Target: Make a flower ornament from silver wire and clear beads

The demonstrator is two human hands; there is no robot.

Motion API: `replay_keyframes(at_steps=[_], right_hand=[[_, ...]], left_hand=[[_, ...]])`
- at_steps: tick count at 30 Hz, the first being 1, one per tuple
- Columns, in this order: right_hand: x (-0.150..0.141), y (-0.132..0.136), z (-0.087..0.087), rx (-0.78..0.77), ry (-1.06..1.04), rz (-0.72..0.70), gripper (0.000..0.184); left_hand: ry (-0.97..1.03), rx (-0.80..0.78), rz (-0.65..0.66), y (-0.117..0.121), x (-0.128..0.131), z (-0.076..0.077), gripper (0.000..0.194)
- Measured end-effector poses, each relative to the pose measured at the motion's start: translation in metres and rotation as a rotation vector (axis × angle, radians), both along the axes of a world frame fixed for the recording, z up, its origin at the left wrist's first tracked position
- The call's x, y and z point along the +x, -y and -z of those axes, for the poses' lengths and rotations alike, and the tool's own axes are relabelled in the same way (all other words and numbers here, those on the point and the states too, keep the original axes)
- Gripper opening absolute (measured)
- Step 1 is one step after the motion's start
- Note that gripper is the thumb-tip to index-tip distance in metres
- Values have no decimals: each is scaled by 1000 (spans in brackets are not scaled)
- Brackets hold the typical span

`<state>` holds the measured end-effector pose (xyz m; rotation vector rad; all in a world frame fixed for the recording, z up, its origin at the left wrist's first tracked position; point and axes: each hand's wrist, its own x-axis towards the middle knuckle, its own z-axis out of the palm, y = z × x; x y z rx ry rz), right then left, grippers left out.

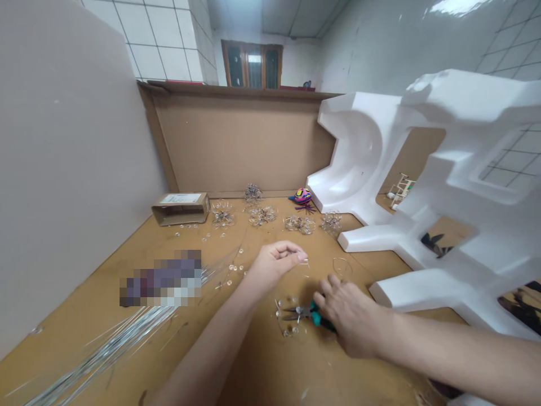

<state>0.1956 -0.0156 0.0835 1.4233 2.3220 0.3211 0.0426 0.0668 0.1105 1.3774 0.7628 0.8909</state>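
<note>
Your left hand [282, 260]: thumb and fingertips pinched together on thin wire piece [306, 262], its end poking out past fingers. Your right hand [346, 313]: fingers curled down at pliers' teal handles – firm grip or mere touch, cannot tell. Pliers [315, 317] lie on tabletop [253, 361], jaws pointing left amid clear beads [286, 333]. Loose wire loop [341, 266] just beyond right hand – wire bundle [122, 338] well left.
</note>
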Motion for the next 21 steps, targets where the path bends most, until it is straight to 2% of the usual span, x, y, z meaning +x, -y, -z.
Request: replay_keyframes(at_steps=[3, 4, 6, 10, 16, 21], right_hand=[[24, 6, -19, -95, 106, -9, 40], [35, 10, -24, -128, 81, -19, 37], [55, 15, -34, -63, -15, -4, 27], [85, 16, -59, 139, -172, -102, 15], [96, 3, -89, 497, -46, -370, 21], [93, -1, -93, 559, 17, -415, 18]], left_hand=[[-2, -76, 49, -2, -3, -2, 26], [4, -96, 73, -2, -3, -2, 27], [26, -122, 117, -4, -4, 0, 27], [70, -163, 176, -5, -3, 6, 23], [134, -247, 279, -3, 2, 13, 17], [182, -268, 315, -1, 3, 13, 14]])
